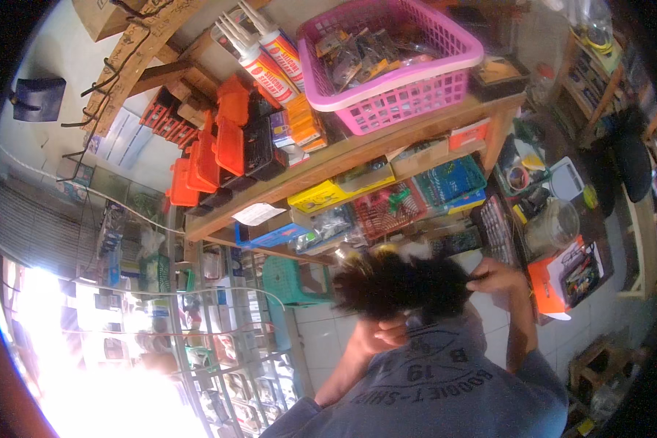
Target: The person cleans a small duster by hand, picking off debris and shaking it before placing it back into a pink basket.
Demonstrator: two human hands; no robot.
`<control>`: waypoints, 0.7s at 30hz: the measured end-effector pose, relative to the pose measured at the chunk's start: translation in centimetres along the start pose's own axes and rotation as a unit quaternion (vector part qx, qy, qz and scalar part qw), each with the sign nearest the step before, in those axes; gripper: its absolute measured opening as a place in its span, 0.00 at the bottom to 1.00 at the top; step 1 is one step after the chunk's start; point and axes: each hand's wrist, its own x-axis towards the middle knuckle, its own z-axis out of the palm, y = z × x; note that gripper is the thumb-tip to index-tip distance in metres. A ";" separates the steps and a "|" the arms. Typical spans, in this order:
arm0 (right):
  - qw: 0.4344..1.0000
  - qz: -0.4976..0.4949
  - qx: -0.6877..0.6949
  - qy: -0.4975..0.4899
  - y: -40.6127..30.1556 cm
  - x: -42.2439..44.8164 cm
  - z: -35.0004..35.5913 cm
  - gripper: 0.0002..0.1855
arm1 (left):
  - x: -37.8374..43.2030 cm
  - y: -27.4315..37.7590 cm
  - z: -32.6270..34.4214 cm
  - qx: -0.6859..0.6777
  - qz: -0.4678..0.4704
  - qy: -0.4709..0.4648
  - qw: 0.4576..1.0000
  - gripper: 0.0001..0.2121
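In front of my grey printed T-shirt (443, 361) is a dark bundle with ragged, feathery edges (402, 284). It is blurred, and I cannot tell whether it is a duster. The curled fingers of my left hand (382, 333) close at its lower edge, near the shirt. At its right end my right hand (495, 278) pinches it between thumb and fingers. Beyond the bundle stands a wooden shelf (416, 123) stocked with goods. A pink plastic basket (394, 107) of small packets sits on its top board.
Silicone sealant tubes (268, 71), orange-lidded bins (202, 169) and small boxes (304, 123) line the top board. A green plastic stool (290, 284) stands on the tiled floor. Display racks (235, 350) are at left. A clear jar (553, 224) and an orange box (547, 279) are at right.
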 end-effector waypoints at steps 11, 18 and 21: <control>1.000 -0.015 -0.001 0.018 0.0 0.3 -0.1 0.26 | 0.2 -0.2 -2.0 -0.058 -0.086 -0.168 0.980 0.19; 0.996 -0.028 -0.063 0.049 -1.8 -0.1 -0.1 0.24 | -0.1 -0.7 -2.7 -0.076 -0.092 -0.149 0.982 0.17; 0.989 -0.079 -0.115 0.041 -1.6 -0.4 -0.2 0.22 | -0.6 -0.9 -3.0 -0.056 -0.068 -0.077 0.993 0.17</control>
